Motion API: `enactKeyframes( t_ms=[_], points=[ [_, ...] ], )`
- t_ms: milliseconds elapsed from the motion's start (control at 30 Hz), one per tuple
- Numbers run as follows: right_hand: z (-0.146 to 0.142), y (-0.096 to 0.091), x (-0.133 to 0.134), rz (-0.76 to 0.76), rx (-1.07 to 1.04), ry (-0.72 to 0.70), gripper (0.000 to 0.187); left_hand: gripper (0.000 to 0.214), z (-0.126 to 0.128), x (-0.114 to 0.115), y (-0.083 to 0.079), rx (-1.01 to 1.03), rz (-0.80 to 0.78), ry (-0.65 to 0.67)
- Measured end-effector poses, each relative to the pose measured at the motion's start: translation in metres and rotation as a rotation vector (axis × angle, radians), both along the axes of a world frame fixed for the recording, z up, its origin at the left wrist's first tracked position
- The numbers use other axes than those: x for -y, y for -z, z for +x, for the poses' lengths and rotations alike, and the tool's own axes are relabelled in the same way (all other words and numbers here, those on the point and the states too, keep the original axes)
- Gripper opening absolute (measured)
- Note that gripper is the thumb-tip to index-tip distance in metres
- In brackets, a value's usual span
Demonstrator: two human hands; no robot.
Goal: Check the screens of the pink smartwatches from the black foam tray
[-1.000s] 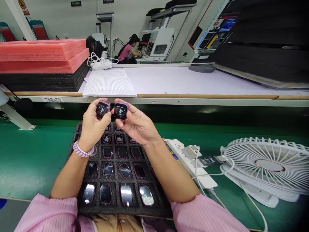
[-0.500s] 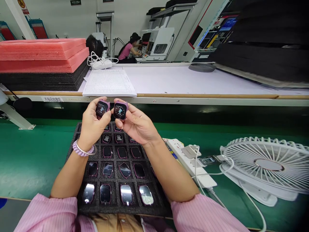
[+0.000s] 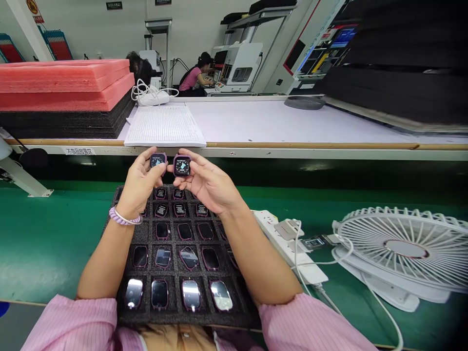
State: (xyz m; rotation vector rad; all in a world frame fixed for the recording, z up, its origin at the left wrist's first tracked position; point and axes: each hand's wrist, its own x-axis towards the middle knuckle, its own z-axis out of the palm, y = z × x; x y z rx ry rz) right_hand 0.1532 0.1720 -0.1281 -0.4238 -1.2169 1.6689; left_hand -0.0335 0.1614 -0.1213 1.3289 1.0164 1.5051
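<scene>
My left hand (image 3: 141, 184) grips a small purple-cased watch body (image 3: 157, 160) with a lit screen. My right hand (image 3: 209, 185) grips a second lit watch body (image 3: 182, 165) right beside it. Both are held side by side above the far end of a black foam tray (image 3: 175, 312). The tray's pockets hold several more watch bodies (image 3: 185, 231), some with lit screens in the far rows and dark or reflective ones nearer me. A lilac hair tie and a thin bangle sit on my left wrist (image 3: 124, 218).
The tray lies on a green mat (image 3: 47, 234). A white power strip (image 3: 288, 248) with cables and a white fan (image 3: 402, 253) lie to the right. A raised shelf carries a printed sheet (image 3: 164, 126) and stacked pink and black foam (image 3: 66, 92). A person in pink (image 3: 195, 78) works far behind.
Both hands have moved slightly away from me with the two watch bodies, which now appear smaller and sit a little higher over the tray's far edge.
</scene>
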Motion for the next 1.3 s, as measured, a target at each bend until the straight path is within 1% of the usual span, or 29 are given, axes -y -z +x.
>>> enactKeyframes(
  t_ms=[67, 167, 300, 467, 567, 700, 900, 1200, 1300],
  points=[
    [0.003, -0.001, -0.002, 0.008, 0.005, 0.032, 0.044, 0.054, 0.000, -0.001, 0.001, 0.042, -0.027, 0.050],
    [0.005, -0.004, -0.002, 0.011, -0.026, 0.051, 0.041, 0.048, 0.001, 0.001, 0.000, 0.078, -0.016, 0.107],
    [0.003, -0.003, -0.003, 0.041, -0.039, 0.062, 0.044, 0.046, 0.005, 0.005, -0.004, 0.117, -0.013, 0.137],
    [0.000, -0.001, -0.005, 0.088, -0.006, 0.128, 0.045, 0.044, 0.008, 0.007, -0.008, 0.178, -0.006, 0.182],
    [0.000, 0.001, -0.006, 0.113, 0.009, 0.146, 0.045, 0.043, 0.008, 0.007, -0.007, 0.179, 0.002, 0.187],
    [0.000, 0.003, -0.006, 0.147, 0.035, 0.160, 0.047, 0.045, 0.010, 0.007, -0.005, 0.108, 0.035, 0.158],
    [0.000, 0.005, -0.006, 0.194, 0.037, 0.142, 0.045, 0.043, 0.011, 0.007, -0.003, 0.045, 0.079, 0.142],
    [0.000, 0.006, -0.007, 0.217, 0.048, 0.161, 0.043, 0.039, 0.011, 0.007, -0.003, 0.041, 0.102, 0.153],
    [0.000, 0.005, -0.005, 0.225, 0.066, 0.167, 0.046, 0.039, 0.011, 0.006, -0.002, 0.037, 0.122, 0.156]
  ],
)
